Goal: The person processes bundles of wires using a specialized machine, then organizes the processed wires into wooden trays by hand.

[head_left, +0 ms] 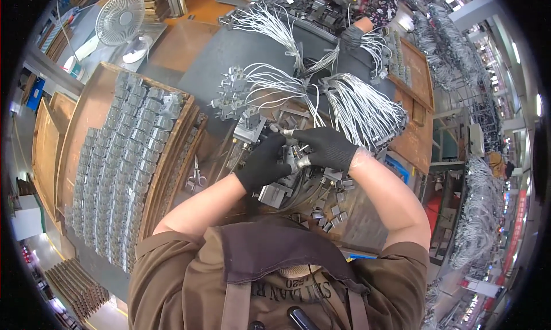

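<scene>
Both gloved hands' fingers closed on a small metal part (291,156), its shape mostly hidden.

The scene is brightly and evenly lit from overhead, with long white ceiling strip lamps (515,53) glaring at three o'clock. Shadows are soft and short. The bundles of pale grey wires (360,105) toward one o'clock are nearly blown out. Heavy fisheye bending curves the long wooden tray of grey metal parts (86,123) at nine o'clock; a black vignette rings the rim. Edges smear slightly, the centre is sharp.
</scene>
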`<action>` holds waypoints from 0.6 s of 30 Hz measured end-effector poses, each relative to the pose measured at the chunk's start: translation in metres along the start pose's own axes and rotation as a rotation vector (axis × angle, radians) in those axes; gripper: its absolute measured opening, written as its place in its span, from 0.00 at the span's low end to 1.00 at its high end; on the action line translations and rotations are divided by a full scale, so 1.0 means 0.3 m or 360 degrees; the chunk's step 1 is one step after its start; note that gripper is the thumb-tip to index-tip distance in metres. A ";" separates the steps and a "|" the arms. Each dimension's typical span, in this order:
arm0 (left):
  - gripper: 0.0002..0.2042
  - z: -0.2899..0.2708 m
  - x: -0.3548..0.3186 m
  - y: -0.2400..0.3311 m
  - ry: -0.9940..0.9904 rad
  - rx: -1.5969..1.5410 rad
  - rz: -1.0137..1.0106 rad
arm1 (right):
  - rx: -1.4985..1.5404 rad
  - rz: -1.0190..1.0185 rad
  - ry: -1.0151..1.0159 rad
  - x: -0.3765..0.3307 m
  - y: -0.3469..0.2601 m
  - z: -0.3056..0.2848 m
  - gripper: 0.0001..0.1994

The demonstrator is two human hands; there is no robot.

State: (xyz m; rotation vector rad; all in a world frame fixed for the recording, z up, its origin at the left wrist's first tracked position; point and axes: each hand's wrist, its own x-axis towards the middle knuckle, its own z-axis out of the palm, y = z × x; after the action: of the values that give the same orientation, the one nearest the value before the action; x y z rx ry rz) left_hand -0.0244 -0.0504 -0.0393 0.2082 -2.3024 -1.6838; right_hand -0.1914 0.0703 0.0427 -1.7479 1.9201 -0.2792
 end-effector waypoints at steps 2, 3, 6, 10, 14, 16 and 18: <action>0.27 -0.015 -0.006 0.003 -0.0069 0.0079 -0.0089 | 0.0066 -0.0074 0.0033 0.006 -0.007 -0.012 0.38; 0.27 -0.022 -0.007 0.004 -0.0104 0.0291 -0.0044 | -0.0025 -0.0083 -0.0009 0.008 -0.009 -0.019 0.38; 0.28 -0.037 -0.001 0.002 -0.0130 0.0412 0.0034 | -0.0052 -0.0100 -0.0025 0.023 -0.015 -0.035 0.38; 0.26 -0.030 0.022 -0.021 0.0006 0.0010 0.0063 | 0.0108 -0.0156 0.0023 0.038 -0.017 -0.046 0.36; 0.26 -0.012 0.030 -0.043 -0.0035 -0.0051 -0.0117 | 0.0124 -0.0018 -0.0090 0.034 -0.014 -0.051 0.37; 0.26 -0.006 0.029 -0.038 0.0023 -0.0084 -0.0104 | 0.0119 0.0008 -0.0121 0.030 -0.013 -0.049 0.36; 0.26 -0.009 0.031 -0.022 0.0008 -0.0107 -0.0050 | 0.0212 -0.0044 -0.0069 0.026 -0.013 -0.048 0.36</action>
State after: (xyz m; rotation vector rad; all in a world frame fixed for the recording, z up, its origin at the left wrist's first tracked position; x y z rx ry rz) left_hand -0.0328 -0.0575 -0.0435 0.2356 -2.2457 -1.7709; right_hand -0.1954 0.0593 0.0548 -1.6807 1.8052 -0.3678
